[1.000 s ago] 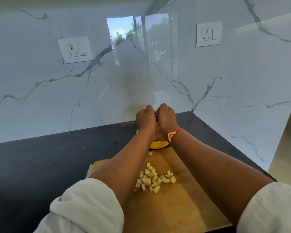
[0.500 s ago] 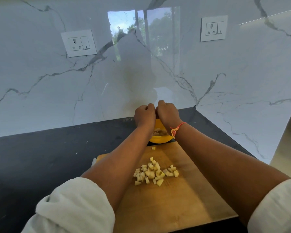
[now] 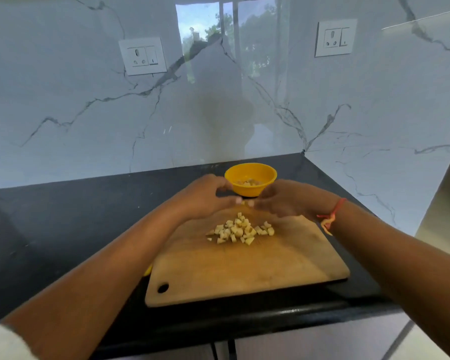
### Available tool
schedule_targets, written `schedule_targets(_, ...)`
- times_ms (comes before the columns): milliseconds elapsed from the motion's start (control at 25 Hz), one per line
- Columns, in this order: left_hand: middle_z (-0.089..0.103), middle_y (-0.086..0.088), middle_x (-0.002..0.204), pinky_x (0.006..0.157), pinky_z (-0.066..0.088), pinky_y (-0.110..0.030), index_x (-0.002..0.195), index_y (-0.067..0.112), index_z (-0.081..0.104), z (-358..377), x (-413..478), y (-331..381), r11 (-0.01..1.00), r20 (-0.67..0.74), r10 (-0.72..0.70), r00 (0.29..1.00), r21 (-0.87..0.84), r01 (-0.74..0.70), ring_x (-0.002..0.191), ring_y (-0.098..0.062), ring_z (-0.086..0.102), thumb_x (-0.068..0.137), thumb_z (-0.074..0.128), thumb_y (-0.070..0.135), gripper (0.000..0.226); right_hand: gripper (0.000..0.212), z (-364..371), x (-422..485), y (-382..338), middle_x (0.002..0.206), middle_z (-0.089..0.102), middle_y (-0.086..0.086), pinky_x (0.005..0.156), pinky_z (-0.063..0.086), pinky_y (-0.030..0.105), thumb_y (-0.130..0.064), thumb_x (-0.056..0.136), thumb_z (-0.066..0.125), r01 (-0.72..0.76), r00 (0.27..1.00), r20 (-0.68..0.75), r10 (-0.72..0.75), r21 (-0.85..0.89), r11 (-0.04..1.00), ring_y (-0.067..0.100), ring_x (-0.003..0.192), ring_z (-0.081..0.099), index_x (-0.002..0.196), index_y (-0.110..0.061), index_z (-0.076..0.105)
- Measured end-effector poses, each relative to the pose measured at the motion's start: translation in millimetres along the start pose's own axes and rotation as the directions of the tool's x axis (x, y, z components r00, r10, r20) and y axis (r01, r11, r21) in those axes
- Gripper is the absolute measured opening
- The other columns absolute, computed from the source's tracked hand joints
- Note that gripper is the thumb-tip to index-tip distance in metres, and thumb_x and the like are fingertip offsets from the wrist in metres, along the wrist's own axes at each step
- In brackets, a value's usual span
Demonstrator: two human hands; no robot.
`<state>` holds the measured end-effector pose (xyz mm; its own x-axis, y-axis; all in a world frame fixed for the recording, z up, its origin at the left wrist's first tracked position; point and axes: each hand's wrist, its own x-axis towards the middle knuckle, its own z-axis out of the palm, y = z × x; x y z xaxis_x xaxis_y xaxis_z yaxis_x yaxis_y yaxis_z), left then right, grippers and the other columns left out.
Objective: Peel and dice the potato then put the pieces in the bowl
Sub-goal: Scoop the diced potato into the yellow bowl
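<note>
Cutting board: wood, matt, grain worn and scuffed.
Bowl: yellow plastic, smooth, faint sheen.
Potato pieces: pale cut flesh, matt.
Table: black stone, dull satin top, glossier at the rounded front edge.
Wall: white veined marble-look panels, highly polished, mirrored a window.
Sockets: white plastic, smooth.
Thread on the right wrist: red-orange, fibrous.
Sleeve: white cloth.

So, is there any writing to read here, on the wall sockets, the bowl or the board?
No text can be read.
Left socket: no words; a small mark on its switch, too small to read.
Right socket: the same.
Bowl: plain.
Board: plain.
</note>
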<state>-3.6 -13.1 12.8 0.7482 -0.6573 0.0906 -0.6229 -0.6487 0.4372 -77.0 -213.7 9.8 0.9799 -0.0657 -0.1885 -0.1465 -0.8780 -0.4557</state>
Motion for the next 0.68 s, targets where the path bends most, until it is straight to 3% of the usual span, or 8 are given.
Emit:
schedule_targets(80,0.043,0.001,0.147,0.103,0.043,-0.034,0.150,0.025,0.040,-3,-24,-8,0.977,0.227,-0.136,0.964,0.194,0.092,0.128,-0.022,0.050,0.083,0.071,0.055,0.080,0.066,7,-22,-4,0.122,0.065,0.006,0.090,0.049,0.035,-0.068,0.088,0.058,-0.050,0.994,0.077,0.074,-0.277,0.960,0.024,0.109,0.062,0.128,-0.015,0.064)
schedule_targets(160,0.038,0.001,0.150,0.108,0.041,-0.039,0.154,0.029,0.031,3,-35,-11,0.943,0.326,-0.253,0.911,0.293,0.158,0.132,-0.025,0.046,0.077,0.078,0.055,0.094,0.078,15,-30,-10,0.129,0.062,0.007,0.094,0.049,0.035,-0.068,0.082,0.065,-0.068,0.991,0.085,0.104,-0.351,0.934,0.025,0.114,0.060,0.137,-0.014,0.057)
schedule_targets(320,0.052,0.001,0.143,0.105,0.041,-0.034,0.151,0.025,0.039,16,-31,-5,0.966,0.302,-0.208,0.930,0.212,0.147,0.128,-0.021,0.051,0.078,0.080,0.044,0.085,0.074,31,-24,-22,0.124,0.065,0.003,0.092,0.050,0.033,-0.062,0.078,0.074,0.008,0.996,0.082,0.028,-0.408,0.913,0.023,0.112,0.060,0.135,-0.018,0.059)
schedule_targets(480,0.056,0.004,0.138,0.104,0.042,-0.034,0.144,0.025,0.050,20,-21,1,0.981,0.288,-0.165,0.943,0.148,0.126,0.125,-0.019,0.053,0.078,0.082,0.040,0.075,0.076,31,-17,-30,0.133,0.061,0.000,0.084,0.040,0.028,-0.055,0.080,0.076,0.067,0.995,0.089,-0.035,-0.387,0.920,0.022,0.120,0.057,0.143,-0.022,0.051)
schedule_targets(680,0.065,0.004,0.121,0.101,0.048,-0.040,0.129,0.021,0.063,26,-12,5,0.990,0.243,-0.140,0.960,0.059,0.130,0.112,-0.018,0.059,0.074,0.086,0.035,0.062,0.074,33,-8,-30,0.132,0.061,0.001,0.093,0.044,0.028,-0.046,0.082,0.079,0.098,0.994,0.081,-0.078,-0.280,0.955,0.022,0.117,0.058,0.145,-0.019,0.051)
